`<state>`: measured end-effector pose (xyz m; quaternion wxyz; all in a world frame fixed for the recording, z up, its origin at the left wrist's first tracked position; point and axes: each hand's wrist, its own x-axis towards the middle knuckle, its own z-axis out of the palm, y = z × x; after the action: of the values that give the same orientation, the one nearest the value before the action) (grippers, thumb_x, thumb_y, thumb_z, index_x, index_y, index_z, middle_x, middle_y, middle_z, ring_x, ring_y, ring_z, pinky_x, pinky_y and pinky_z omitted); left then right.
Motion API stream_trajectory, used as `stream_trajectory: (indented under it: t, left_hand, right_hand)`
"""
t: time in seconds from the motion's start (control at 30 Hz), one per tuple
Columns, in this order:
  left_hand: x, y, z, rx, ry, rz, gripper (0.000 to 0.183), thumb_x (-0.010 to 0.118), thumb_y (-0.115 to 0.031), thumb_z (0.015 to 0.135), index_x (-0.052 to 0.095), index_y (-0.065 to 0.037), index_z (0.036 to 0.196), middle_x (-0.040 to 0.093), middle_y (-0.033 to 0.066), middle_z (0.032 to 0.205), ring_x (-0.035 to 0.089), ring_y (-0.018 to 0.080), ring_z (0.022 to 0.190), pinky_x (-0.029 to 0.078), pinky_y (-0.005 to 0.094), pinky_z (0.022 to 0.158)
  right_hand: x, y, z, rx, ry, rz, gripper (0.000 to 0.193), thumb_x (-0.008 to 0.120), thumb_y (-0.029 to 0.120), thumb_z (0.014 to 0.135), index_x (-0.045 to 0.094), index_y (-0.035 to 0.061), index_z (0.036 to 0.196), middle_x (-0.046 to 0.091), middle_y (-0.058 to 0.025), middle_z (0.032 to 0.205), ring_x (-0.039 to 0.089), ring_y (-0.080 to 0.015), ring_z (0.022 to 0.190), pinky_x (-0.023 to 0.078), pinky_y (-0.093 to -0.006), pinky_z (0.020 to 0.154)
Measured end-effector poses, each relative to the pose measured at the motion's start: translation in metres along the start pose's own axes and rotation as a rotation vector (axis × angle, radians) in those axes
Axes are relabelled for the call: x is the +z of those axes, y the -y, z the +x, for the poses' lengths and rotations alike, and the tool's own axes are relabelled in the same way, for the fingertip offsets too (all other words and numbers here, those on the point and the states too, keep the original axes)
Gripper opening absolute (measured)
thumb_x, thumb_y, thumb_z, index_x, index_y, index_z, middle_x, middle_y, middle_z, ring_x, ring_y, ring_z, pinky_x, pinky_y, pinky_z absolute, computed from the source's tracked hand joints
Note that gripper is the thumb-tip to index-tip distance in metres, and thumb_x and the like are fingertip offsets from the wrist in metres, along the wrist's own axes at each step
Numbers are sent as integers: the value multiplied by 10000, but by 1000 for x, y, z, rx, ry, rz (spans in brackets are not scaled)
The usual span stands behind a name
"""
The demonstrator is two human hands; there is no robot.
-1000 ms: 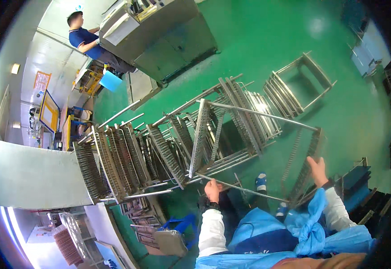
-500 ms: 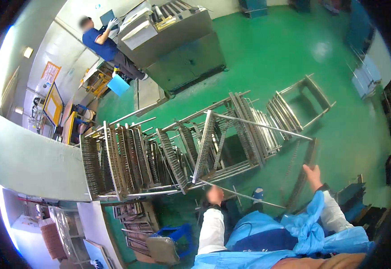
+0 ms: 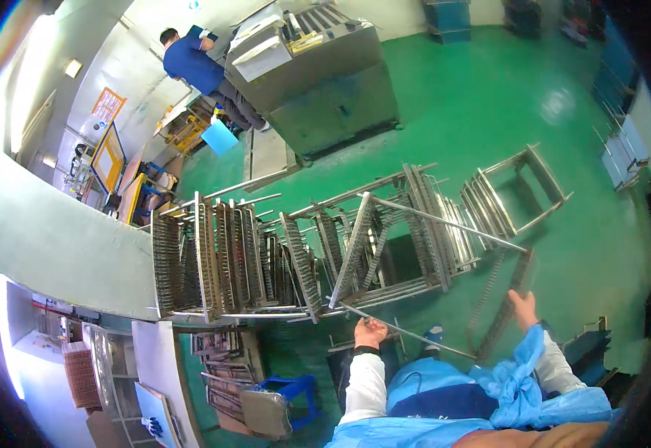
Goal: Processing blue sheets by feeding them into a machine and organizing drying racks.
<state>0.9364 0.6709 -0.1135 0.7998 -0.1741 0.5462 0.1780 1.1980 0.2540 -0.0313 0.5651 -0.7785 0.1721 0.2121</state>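
Observation:
A slotted metal rack (image 3: 422, 214) of two toothed side panels joined by long rods stands tilted in front of me. My right hand (image 3: 522, 310) is closed round its right-hand toothed panel (image 3: 506, 305). At the near left, my left hand (image 3: 370, 333) has its fingers curled on the rack's near rod (image 3: 407, 331), close to the left panel's lower end. Behind it, a long row of similar metal racks (image 3: 225, 257) is packed together on the floor. Part of the held rack overlaps that row in view.
A low white wall (image 3: 64, 231) borders the left. A large grey-green cabinet (image 3: 340, 104) stands at the back, beside a co-worker (image 3: 195, 63) in blue. Below the row are smaller racks (image 3: 225, 373) and a blue stool (image 3: 299, 396). Dark panels (image 3: 587, 351) stand at my right.
My left hand, blurred before, now shows clearly with fingers curled at the near rod. The whole view has shifted slightly right. The co-worker's arm and head have turned toward the wall.

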Motion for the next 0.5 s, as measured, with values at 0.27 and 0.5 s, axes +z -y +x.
stream_trajectory:
  t: [0.27,0.5]
  left_hand:
    - [-6,-3,-3,315,-49,483,283,642,-207,889,476,-107,683,394,24,534,471,197,509,395,319,464]
    - [16,10,-41,501,-271,1064,167,650,-182,869,558,-59,801,441,54,628,463,191,524,385,324,438]
  right_hand:
    - [2,-16,17,-67,-31,10,384,756,298,786,457,73,873,463,-16,706,449,-120,512,364,-292,392]
    - [-3,-6,7,-57,-64,-25,375,749,296,789,468,59,864,479,-23,695,455,-126,498,353,-296,381]
